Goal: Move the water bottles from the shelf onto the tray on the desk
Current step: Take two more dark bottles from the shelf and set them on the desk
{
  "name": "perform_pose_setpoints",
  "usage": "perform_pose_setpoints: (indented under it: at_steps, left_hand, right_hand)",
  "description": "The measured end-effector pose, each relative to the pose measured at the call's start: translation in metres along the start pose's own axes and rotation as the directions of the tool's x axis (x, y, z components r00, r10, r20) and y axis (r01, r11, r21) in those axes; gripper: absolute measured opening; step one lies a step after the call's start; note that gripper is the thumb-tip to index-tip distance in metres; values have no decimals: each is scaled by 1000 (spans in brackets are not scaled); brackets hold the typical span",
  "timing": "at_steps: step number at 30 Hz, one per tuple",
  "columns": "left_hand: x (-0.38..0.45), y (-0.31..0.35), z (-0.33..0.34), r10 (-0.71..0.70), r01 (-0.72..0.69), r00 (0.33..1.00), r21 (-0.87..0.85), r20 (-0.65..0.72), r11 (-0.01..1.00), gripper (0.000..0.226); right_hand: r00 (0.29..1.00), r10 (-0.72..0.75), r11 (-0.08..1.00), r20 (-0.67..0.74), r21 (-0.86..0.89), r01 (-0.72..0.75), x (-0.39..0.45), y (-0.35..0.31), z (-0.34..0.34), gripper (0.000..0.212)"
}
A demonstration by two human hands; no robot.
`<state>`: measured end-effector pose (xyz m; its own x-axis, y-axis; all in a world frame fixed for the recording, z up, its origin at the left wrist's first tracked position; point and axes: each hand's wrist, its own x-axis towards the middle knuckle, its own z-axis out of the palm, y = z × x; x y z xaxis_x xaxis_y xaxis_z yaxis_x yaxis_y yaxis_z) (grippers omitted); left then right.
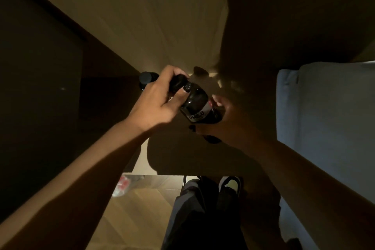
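Fingers [183,90] of the left hand [156,101] wrap the neck and shoulder of a dark water bottle [197,105] at the centre of the frame, one dark-painted nail on the thumb pressed on the glossy plastic. Further left, a second bottle cap [146,79], round and matte black, juts out behind the same hand; whether the hand also holds that bottle I cannot tell. The right hand [225,122], deep in shadow right of centre, cups the first bottle's base, fingers curled round it.

Both bottles sit over a dim shelf ledge [113,79]; no tray is visible. A pale wall panel [142,16] fills the upper middle, a grey-blue upholstered seat [324,117] the right side, and wooden flooring [140,205] with sneakers [229,183] the bottom.

Risk, as I judge it: the smooth, rounded plastic is held tilted in poor light, so a loose grip at the neck could let it slip, or the left hand could knock the other bottle off the ledge.
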<state>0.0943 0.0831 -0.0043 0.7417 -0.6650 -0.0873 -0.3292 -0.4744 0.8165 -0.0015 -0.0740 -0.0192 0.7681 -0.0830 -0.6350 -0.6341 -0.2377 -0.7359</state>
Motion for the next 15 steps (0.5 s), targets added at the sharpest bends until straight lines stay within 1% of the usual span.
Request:
perform_pose_setpoints:
  at_steps: [2, 3, 5, 6, 7, 8, 9, 10, 11, 12, 13, 15]
  left_hand:
    - [-2, 3, -2, 107, -104, 994, 55, -38, 993, 37]
    - [-3, 3, -3, 134, -130, 989, 66, -66, 989, 37]
    - [-7, 0, -7, 151, -141, 983, 97, -108, 985, 36]
    - [-10, -5, -8, 129, -118, 983, 89, -128, 989, 35]
    - [-11, -9, -5, 71, -67, 982, 31, -176, 997, 33]
    - [-13, -12, -3, -28, 11, 965, -68, -261, 998, 29]
    - [-14, -16, 0, -139, 83, 919, -163, -369, 983, 27]
    - [-16, -22, 1, -236, 145, 848, -219, -475, 965, 31]
    - [-19, -28, 1, -303, 203, 781, -236, -546, 950, 44]
    - [-21, -35, 2, -336, 255, 746, -220, -575, 942, 61]
    - [-21, -43, 2, -350, 306, 748, -174, -565, 936, 77]
    - [-17, -58, 5, -394, 417, 783, -64, -481, 907, 102]
  right_hand:
    - [998, -14, 998, 68, 66, 9, 2, 2, 10, 58]
    - [996, -21, 997, 84, 75, 14, 2, 3, 16, 52]
    - [991, -47, 996, 122, 86, 36, 2, 1, 29, 52]
    - [992, -43, 994, 122, 101, 31, 3, 0, 35, 52]
    - [994, -26, 994, 103, 110, 15, 2, 3, 35, 52]
    - [996, -11, 992, 85, 129, 0, 2, 5, 35, 50]
    - [998, 4, 989, 68, 145, -14, 2, 6, 33, 48]
    - [998, 16, 988, 62, 155, -25, 2, 7, 31, 46]
    - [998, 27, 985, 62, 168, -37, 2, 8, 31, 43]
    - [998, 40, 981, 57, 186, -50, 2, 8, 30, 41]
    - [997, 63, 973, 53, 218, -73, 2, 8, 29, 39]
    - [992, 117, 945, 49, 301, -126, 1, 8, 28, 37]
